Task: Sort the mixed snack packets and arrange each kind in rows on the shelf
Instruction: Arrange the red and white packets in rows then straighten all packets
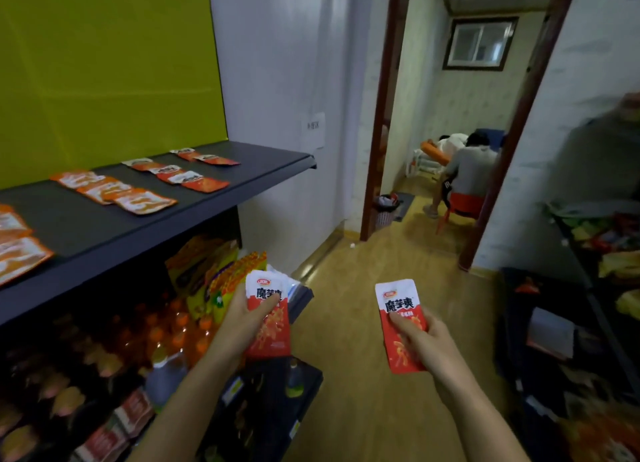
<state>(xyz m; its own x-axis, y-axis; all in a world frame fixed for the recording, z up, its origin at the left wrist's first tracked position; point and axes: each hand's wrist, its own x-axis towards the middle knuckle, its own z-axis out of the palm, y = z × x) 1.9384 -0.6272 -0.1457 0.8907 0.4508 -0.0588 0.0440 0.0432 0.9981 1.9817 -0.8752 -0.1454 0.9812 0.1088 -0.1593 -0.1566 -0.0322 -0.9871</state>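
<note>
Both hands [242, 317] [422, 337] with snack packets [273, 333] [400, 304] lengthwise upright, white ends up.

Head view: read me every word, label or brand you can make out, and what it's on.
"魔芋爽": left packet, in left hand.
"魔芋爽": right packet, in right hand.
Red logos above both: too small to read.
Wall note, shelf packets: blurred, unreadable.
</note>
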